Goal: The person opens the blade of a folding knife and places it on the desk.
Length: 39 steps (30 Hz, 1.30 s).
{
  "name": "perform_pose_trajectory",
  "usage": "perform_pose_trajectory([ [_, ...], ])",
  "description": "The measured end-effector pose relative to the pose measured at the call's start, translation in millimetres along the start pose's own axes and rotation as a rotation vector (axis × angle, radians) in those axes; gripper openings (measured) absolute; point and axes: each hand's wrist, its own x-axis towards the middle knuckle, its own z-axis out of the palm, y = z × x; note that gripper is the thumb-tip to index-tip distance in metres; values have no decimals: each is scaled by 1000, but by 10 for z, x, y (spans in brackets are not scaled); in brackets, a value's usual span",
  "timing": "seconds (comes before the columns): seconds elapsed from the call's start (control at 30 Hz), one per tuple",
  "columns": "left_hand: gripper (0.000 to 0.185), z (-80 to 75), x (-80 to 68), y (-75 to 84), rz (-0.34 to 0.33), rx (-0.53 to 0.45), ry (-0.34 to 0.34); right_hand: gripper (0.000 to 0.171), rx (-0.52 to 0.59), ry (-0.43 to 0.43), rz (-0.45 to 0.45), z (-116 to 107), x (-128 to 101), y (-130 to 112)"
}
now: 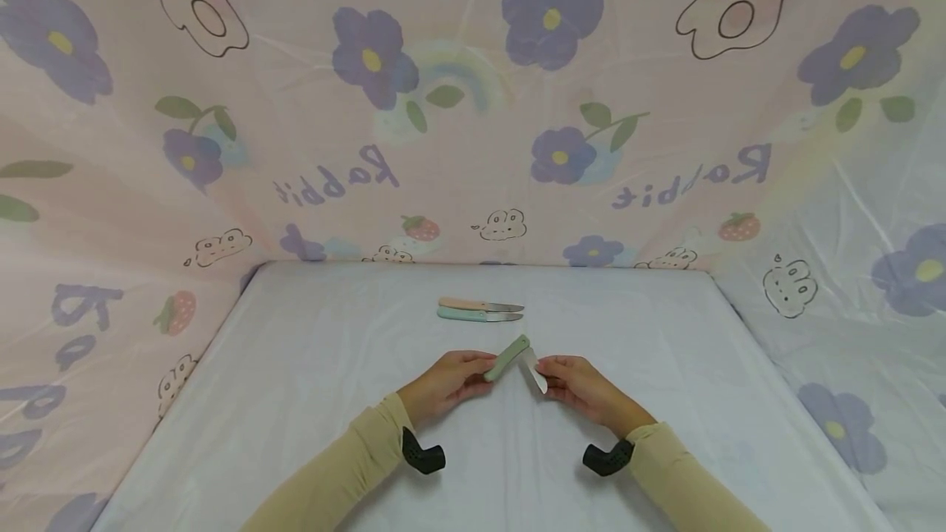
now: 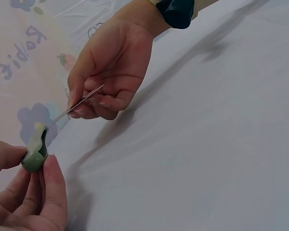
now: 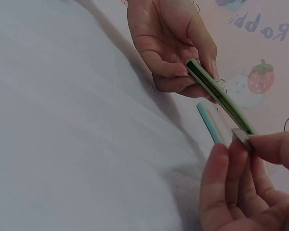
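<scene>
**Folding knife half open between both hands, above the worktop**

Left hand (image 1: 443, 382) pinches the green handle (image 1: 507, 357) of a folding knife between thumb and fingers (image 2: 50, 185). Right hand (image 1: 584, 385) pinches the metal blade (image 1: 534, 370) between thumb and curled fingers (image 2: 94, 108). Blade stands at an angle to the handle, partly swung out of its slot; the slot shows as a dark groove in the right wrist view. Knife is held just above the white worktop (image 1: 310, 401), near its middle.

Risks, as judged:
- Right fingers sit directly on the blade. I cannot tell which side the edge faces; a slide along the steel could cut them.
- If the blade snaps toward the slot, the left fingers wrapped near the groove could be caught.
- The left pinch is near the handle's end, so the handle could twist or drop.

Further back lie two more knives, side by side and touching: one peach-handled (image 1: 480, 304), one teal-handled (image 1: 479, 316), blades out.

Writing: the backdrop (image 1: 473, 105) reads "Rabbit" in purple, repeated and mirrored. No marking legible on any knife.
</scene>
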Motion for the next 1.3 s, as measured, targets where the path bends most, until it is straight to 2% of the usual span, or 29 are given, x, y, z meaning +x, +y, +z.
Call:
perform_pose_trajectory([
  [0.3,35,-128,-65,28,9,52,-44,28,-35,-108,-4,-49,-70,-35],
  [0.53,37,-242,-128,71,-2,118,-67,27,-27,-121,-4,-48,-96,-50],
  [0.7,35,-333,-154,84,1,143,-104,31,-65,-124,-14,-48,-115,-58],
  [0.9,31,-391,-191,100,-24,142,-135,34,-111,-146,-5,-55,-130,-62],
  [1.3,27,-465,-244,120,-97,180,-234,35,-139,-268,33,-105,-180,-72],
])
